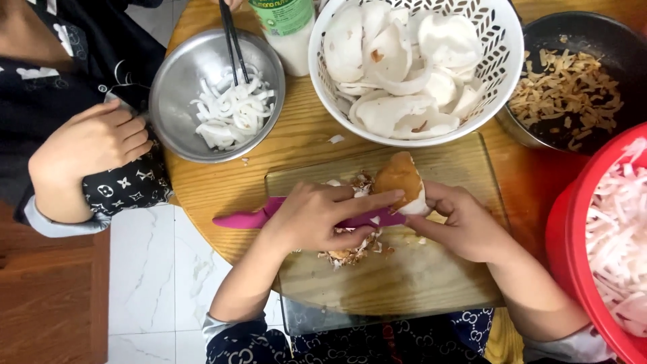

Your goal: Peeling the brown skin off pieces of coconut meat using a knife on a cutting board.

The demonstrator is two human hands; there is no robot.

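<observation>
Far left, one co-worker's hand [87,145] rests loosely curled beside one steel bowl [176,87] of white strips, with two dark chopsticks [232,37] dipped in. On the round wooden counter [202,189] lies one cutting board [431,269], its near edge overhanging the counter rim. The left hand [317,219] closes around one pink-handled knife [249,217], forefinger extended. The right hand [461,226] pinches one brown-skinned coconut piece [401,178] at board centre. Beyond: one white colander [502,64] of peeled pieces, one dark pan [606,37] of brown parings, one red tub [573,236] at right. Free counter space is scant.
</observation>
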